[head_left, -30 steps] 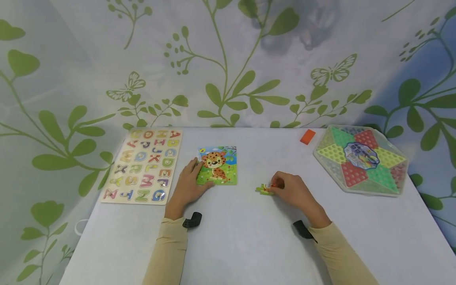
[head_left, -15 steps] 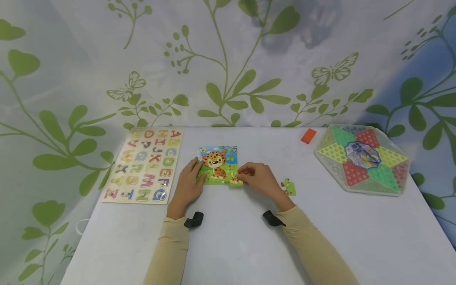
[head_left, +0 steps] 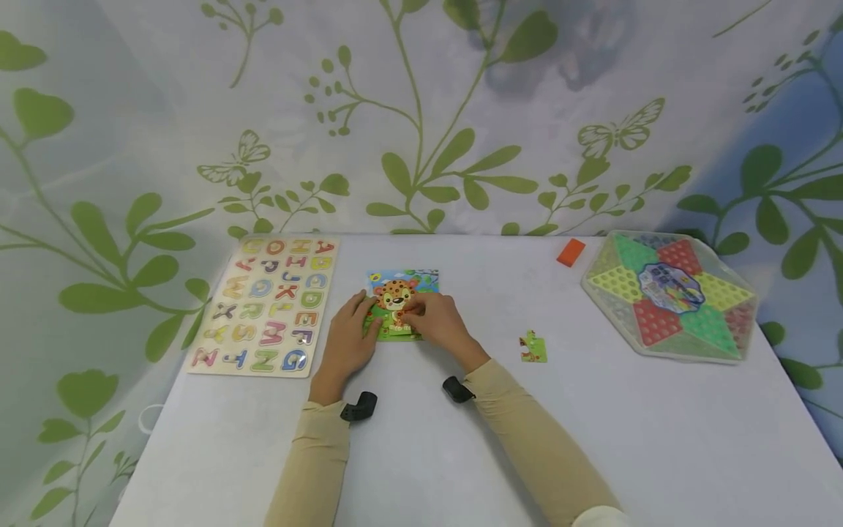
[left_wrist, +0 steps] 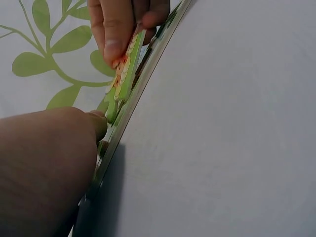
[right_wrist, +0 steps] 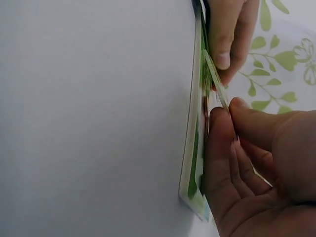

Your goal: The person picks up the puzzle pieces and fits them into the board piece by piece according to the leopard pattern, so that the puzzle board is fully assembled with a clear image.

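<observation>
A square jigsaw board (head_left: 424,279) with a cartoon leopard picture lies on the white table. My left hand (head_left: 346,342) rests on its left side, with the thumb near the lower edge. Between thumb and fingers, my right hand (head_left: 444,323) pinches a puzzle piece (head_left: 399,326) over the lower middle of the board. The right wrist view shows that piece (right_wrist: 217,79) tilted against the board's surface, close to the left thumb (right_wrist: 223,60). A second puzzle piece (head_left: 535,348), green with leopard spots, lies on the table to the right.
An alphabet puzzle board (head_left: 263,307) lies left of the left hand. At the right is a hexagonal Chinese checkers set (head_left: 672,296) in clear plastic. A small orange rectangle (head_left: 571,252) lies near the back edge. Behind the table hangs a leaf-patterned cloth (head_left: 421,110).
My right hand has picked up a puzzle piece from the right and carried it leftward onto the leopard board. The second piece stays behind, uncovered. My left hand stays at the board's left side.
</observation>
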A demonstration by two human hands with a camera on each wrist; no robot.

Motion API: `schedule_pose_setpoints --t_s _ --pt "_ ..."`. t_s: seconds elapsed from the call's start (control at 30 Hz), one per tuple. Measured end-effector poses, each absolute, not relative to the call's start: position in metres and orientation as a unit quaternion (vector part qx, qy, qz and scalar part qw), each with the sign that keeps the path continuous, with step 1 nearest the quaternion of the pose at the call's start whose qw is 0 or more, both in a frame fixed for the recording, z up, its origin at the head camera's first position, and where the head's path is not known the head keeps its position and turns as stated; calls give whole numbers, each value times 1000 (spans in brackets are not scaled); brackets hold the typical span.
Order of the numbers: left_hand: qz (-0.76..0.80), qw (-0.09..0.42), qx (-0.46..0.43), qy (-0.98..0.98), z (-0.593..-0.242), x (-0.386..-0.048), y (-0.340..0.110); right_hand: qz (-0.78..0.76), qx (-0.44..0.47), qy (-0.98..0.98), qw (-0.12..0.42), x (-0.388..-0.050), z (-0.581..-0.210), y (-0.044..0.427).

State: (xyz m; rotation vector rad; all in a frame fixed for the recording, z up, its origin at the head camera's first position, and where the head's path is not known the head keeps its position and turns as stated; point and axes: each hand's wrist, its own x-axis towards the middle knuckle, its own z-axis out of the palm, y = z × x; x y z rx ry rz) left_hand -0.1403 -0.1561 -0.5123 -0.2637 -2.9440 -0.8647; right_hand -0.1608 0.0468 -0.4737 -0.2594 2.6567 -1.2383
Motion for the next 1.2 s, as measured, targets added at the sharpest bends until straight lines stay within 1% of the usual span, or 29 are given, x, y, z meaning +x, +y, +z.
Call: schedule_pose_setpoints --t_s 0.1,0.37,0.8,1.0,1.1,1.2 --pt "-283 26 -80 -955 -513 -141 -156 -393 -88 911 94 -162 -473 41" --pt "-279 52 -79 -956 -514 -141 -154 -346 -91 929 93 -161 -469 35" --pt "-281 48 -59 -957 -506 -139 -149 -294 -85 947 94 -159 -461 29" --pt "-284 45 -52 -956 -505 -139 -149 -273 -94 954 85 -159 -461 27" --pt "-287 52 -55 -955 -506 -139 -149 -293 -103 947 85 -159 -465 33" --pt "-294 53 -63 -952 -506 -138 -148 -340 -113 929 87 -156 -470 51"
